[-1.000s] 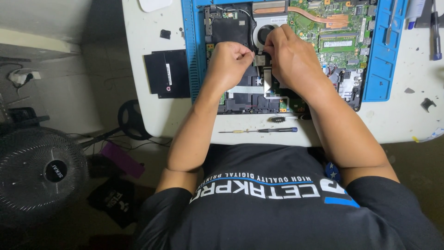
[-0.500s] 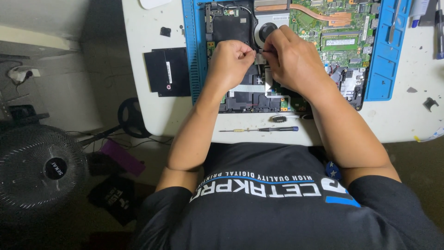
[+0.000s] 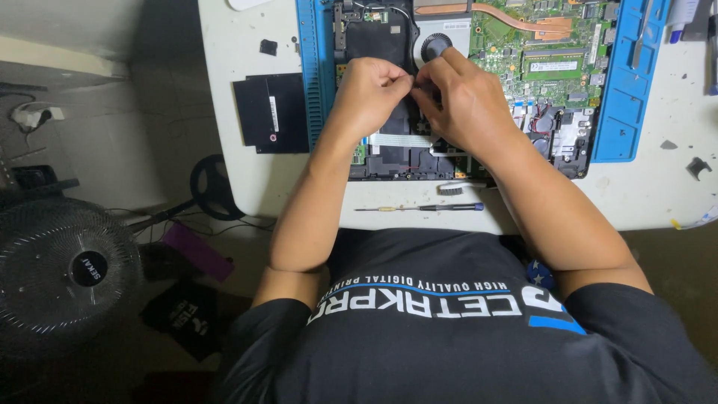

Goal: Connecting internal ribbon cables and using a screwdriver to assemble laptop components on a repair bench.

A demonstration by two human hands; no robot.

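An opened laptop point(image 3: 479, 82) lies on a blue mat point(image 3: 628, 90) on a white table point(image 3: 239, 112), its green circuit board and round fan point(image 3: 436, 46) bare. Just below the fan, the left hand point(image 3: 372, 93) and right hand point(image 3: 460, 101) meet, fingertips pinched on something small, perhaps a cable; it is hidden. Judged mid-repair: the next move needs a gentle, steady pull. A screwdriver point(image 3: 422, 208) lies below the laptop.
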